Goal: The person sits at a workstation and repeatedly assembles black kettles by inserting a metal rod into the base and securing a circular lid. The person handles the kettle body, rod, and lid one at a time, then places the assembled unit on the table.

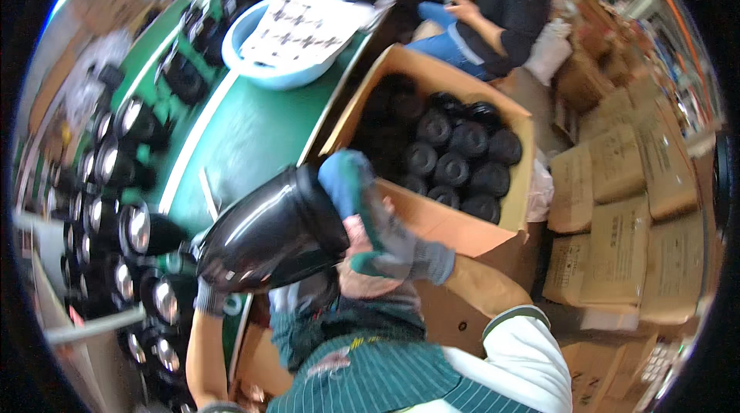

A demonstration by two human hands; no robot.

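Observation:
A large glossy black bowl-shaped shell point(266, 232) with a stepped rim is tilted sideways above my lap. My left hand point(212, 297) is at its rounded lower-left end. Only its grey glove cuff shows clearly, and the fingers are hidden behind the shell. My right hand point(374, 220), in a grey glove with blue-green fingers, is at the rim end. Its fingers bend over the upper rim, while the thumb lies apart near the lower rim. The inside of the shell faces away from view. Motion blurs the fingers slightly.
Many similar black shells point(166, 297) line the left side. A light blue basin point(289, 77) with a printed sheet point(297, 27) stands on the green bench point(247, 131). An open carton point(432, 220) holds black round parts. Behind it sits another person point(501, 12). Stacked cartons point(617, 236) fill the right.

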